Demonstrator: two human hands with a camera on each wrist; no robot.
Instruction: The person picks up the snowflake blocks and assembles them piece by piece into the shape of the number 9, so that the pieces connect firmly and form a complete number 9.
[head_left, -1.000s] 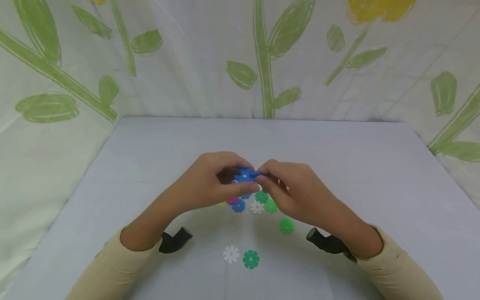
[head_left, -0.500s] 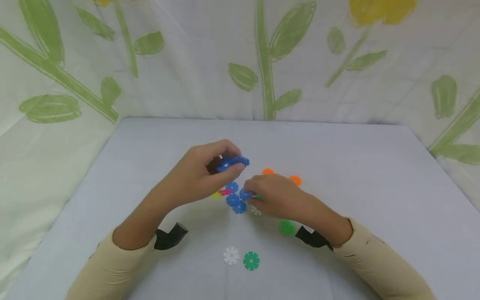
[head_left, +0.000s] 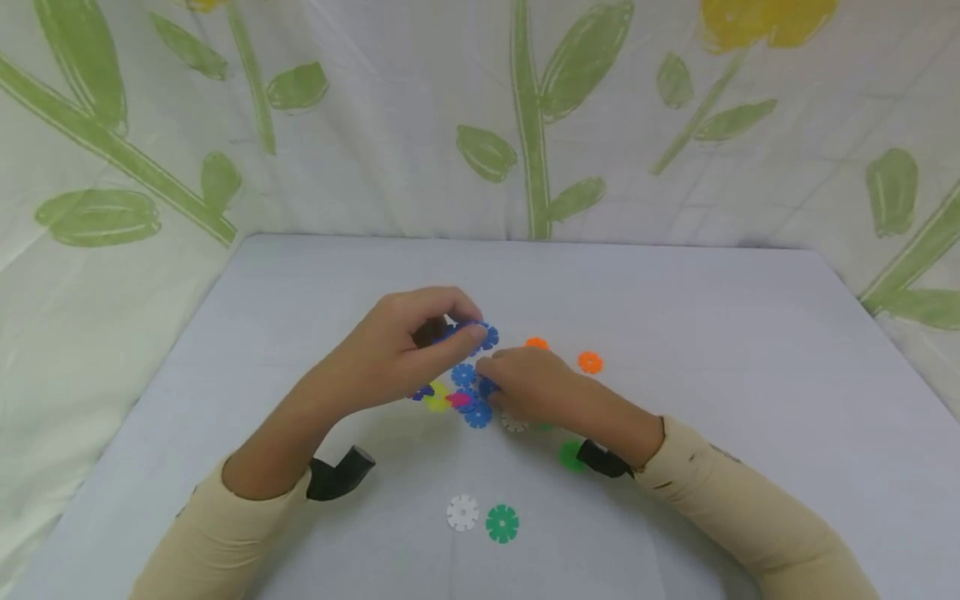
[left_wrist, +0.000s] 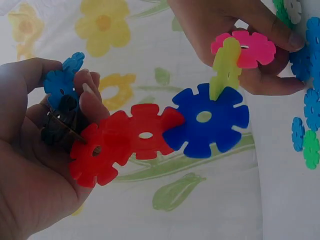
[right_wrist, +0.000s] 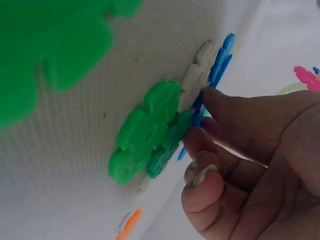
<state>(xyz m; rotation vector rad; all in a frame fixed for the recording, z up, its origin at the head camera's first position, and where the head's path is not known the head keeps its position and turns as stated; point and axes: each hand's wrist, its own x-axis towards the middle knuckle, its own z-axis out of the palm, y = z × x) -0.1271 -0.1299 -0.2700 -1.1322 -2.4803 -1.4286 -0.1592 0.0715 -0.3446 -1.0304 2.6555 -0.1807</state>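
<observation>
My left hand (head_left: 408, 346) is raised over the table and holds a chain of slotted, flower-shaped plastic discs by its light blue end (left_wrist: 54, 84). From a black disc (left_wrist: 52, 131) in the palm, the chain runs through red discs (left_wrist: 95, 170), a dark blue disc (left_wrist: 222, 137), a yellow disc (left_wrist: 223, 75) and a pink disc (left_wrist: 261, 50). Lower and to the right, my right hand (head_left: 536, 387) reaches into the loose discs. Its thumb and forefinger pinch a blue disc (right_wrist: 197, 111), partly hidden by the fingers.
More blue discs (head_left: 477, 417), a white disc (right_wrist: 198, 75) and green discs (right_wrist: 142, 132) lie around the right fingers. Orange discs (head_left: 590, 355) are farther back. Nearer the front are another white disc (head_left: 454, 504) and a darker green disc (head_left: 494, 517) on the pale table (head_left: 720, 333).
My right hand has left the blue discs in my left hand and come down to the loose ones. My left hand has shifted left with the chain, whose hanging end swings.
</observation>
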